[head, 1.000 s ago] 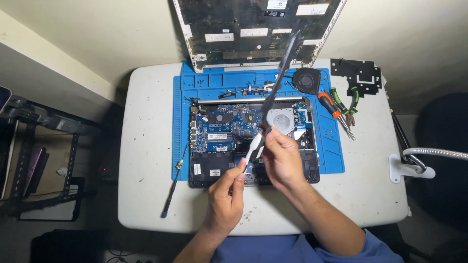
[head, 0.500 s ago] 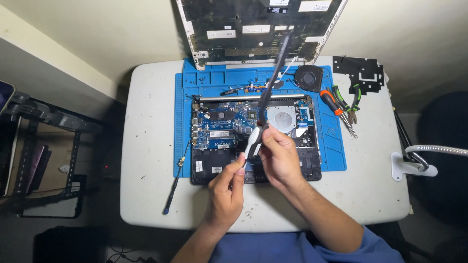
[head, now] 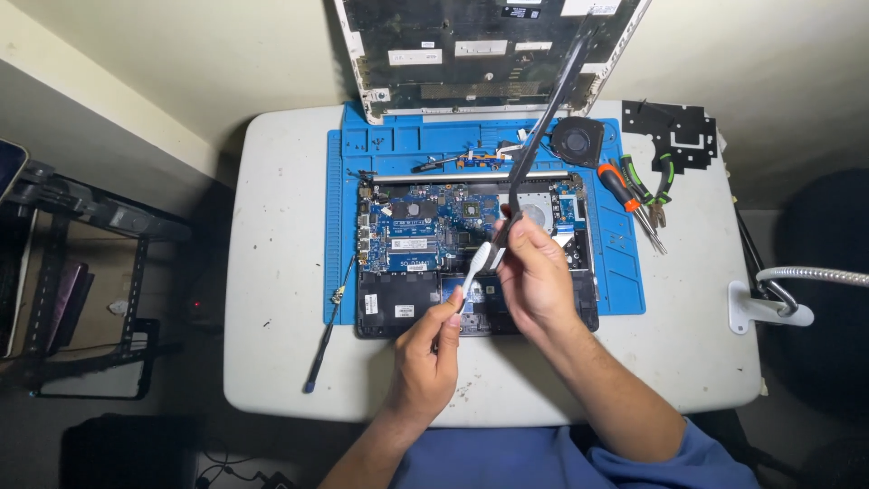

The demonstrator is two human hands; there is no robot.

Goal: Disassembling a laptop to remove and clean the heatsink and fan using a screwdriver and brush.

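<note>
While the opened laptop (head: pixel 471 244) is lying on the blue mat (head: pixel 625 272), the right hand (head: pixel 534 272) is clamping a long black strip (head: pixel 543 127) and the left hand (head: pixel 430 353) is pinching a white toothbrush (head: pixel 475 267), seemingly brushing the strip's near end; steady strokes needed.

Looking like a small home electronics repair corner: white table (head: pixel 272 272) pushed against a plain wall, blue repair mat (head: pixel 625 272) carrying an opened laptop (head: pixel 425 226), a removed cooling fan (head: pixel 577 140), screwdrivers (head: pixel 625 195), pliers (head: pixel 661 181), clamp lamp (head: pixel 769 303).
</note>
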